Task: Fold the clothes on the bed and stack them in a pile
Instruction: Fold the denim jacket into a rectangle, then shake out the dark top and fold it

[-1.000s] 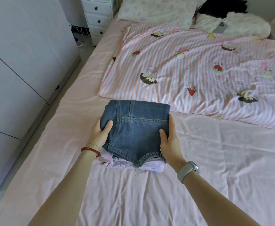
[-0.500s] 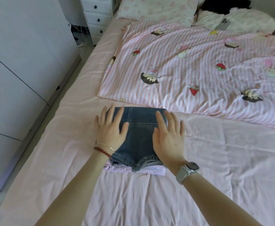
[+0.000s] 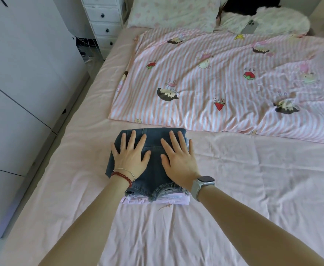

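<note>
Two hands (image 3: pixel 131 157) (image 3: pixel 178 160) on one pile (image 3: pixel 155 179)

Folded denim shorts (image 3: pixel 153 169): middle largely covered by left hand (image 3: pixel 131 160) and right hand (image 3: pixel 178 162). Beneath the shorts, pink folded clothes (image 3: pixel 155 201) show only a front edge; count unclear. Beyond the shorts, a black garment (image 3: pixel 249 6) and white drawers (image 3: pixel 103 20) are cut by the top edge.

both arms stretched forward, left hand (image 3: pixel 130 158) and right hand (image 3: pixel 178 157) side by side, palms down, fingers straight and spread, pressing flat, thumbs pointing inward.
</note>
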`<act>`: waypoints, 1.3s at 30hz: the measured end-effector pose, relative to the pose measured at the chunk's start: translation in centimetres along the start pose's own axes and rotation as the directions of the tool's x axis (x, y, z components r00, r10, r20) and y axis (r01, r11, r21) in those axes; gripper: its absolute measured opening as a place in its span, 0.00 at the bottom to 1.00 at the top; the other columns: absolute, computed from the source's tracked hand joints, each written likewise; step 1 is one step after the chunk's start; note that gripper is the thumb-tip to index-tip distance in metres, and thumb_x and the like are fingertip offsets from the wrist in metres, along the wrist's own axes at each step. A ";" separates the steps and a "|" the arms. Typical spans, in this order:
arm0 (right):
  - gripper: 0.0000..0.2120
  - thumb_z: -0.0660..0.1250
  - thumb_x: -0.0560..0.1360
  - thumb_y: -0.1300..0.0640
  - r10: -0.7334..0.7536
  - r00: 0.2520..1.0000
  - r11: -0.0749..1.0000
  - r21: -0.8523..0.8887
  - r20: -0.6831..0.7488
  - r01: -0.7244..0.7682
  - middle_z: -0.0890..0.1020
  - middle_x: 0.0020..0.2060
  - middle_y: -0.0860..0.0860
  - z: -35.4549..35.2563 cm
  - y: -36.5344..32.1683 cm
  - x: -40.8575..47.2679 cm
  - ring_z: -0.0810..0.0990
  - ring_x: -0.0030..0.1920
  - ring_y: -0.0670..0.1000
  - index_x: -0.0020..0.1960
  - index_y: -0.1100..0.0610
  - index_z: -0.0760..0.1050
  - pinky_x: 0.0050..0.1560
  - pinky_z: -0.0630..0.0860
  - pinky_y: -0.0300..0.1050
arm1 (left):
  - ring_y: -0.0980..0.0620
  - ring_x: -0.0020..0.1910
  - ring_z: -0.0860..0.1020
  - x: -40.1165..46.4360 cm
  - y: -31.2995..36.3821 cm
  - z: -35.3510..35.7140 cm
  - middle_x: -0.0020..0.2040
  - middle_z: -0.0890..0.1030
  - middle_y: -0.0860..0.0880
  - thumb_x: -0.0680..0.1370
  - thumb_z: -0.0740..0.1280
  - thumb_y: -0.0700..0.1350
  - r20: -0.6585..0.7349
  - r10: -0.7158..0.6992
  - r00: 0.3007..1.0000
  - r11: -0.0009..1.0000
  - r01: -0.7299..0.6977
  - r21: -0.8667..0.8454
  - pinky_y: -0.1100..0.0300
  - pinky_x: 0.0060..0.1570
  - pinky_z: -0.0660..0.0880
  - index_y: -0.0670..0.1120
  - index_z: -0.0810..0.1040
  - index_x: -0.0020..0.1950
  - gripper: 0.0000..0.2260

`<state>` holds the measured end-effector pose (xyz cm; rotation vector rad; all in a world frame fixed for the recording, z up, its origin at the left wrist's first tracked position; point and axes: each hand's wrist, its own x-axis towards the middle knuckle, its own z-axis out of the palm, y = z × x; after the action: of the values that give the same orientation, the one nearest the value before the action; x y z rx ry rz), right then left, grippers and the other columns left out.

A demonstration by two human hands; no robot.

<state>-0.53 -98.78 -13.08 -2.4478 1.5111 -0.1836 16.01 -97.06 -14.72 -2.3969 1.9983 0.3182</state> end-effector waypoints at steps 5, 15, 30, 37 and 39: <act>0.19 0.58 0.78 0.58 0.119 0.979 0.958 0.277 -0.166 -0.069 0.68 0.70 0.54 -5.5 2.1 -6.3 0.59 0.73 0.56 0.69 0.57 0.68 0.72 0.52 0.55 | 0.40 0.71 0.63 -4.9 4.2 -5.4 0.71 0.67 0.42 0.77 0.62 0.48 -0.289 -0.011 0.957 0.974 -0.056 -0.220 0.34 0.67 0.55 0.44 0.71 0.68 0.19; 0.12 0.63 0.76 0.63 0.642 0.760 0.707 0.460 -0.098 -0.538 0.81 0.54 0.56 -9.4 18.0 -35.9 0.75 0.59 0.58 0.58 0.61 0.77 0.58 0.71 0.51 | 0.39 0.47 0.81 -23.0 26.1 0.8 0.49 0.82 0.39 0.72 0.60 0.48 -0.129 0.278 0.952 0.860 -0.306 -0.409 0.47 0.46 0.78 0.36 0.80 0.52 0.19; 0.15 0.57 0.79 0.59 0.969 0.246 0.189 0.580 0.020 -0.793 0.78 0.60 0.54 -17.5 44.5 -79.5 0.73 0.63 0.54 0.63 0.59 0.73 0.61 0.65 0.42 | 0.51 0.67 0.68 -44.5 73.3 10.4 0.68 0.70 0.52 0.79 0.60 0.49 0.156 0.716 0.680 0.685 -0.644 -0.340 0.60 0.63 0.61 0.49 0.68 0.69 0.19; 0.16 0.55 0.80 0.57 0.990 0.141 0.119 0.638 -0.016 -0.761 0.75 0.62 0.50 -20.7 54.7 -84.2 0.71 0.64 0.49 0.65 0.56 0.71 0.57 0.63 0.36 | 0.52 0.66 0.68 -43.0 86.9 12.1 0.68 0.70 0.52 0.79 0.59 0.49 0.193 0.792 0.579 0.610 -0.745 -0.270 0.58 0.63 0.62 0.50 0.67 0.69 0.18; 0.16 0.55 0.80 0.57 0.989 0.142 0.127 0.626 -0.025 -0.769 0.76 0.62 0.51 -21.6 58.7 -84.3 0.72 0.63 0.50 0.65 0.56 0.71 0.58 0.64 0.37 | 0.52 0.66 0.68 -41.6 90.9 12.9 0.68 0.70 0.53 0.79 0.59 0.50 0.191 0.797 0.573 0.604 -0.747 -0.277 0.58 0.62 0.63 0.50 0.67 0.69 0.18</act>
<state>-94.23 -51.85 -6.62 -0.6574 2.5004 -0.7831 -81.48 -71.95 -9.38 -1.2065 2.8078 0.8146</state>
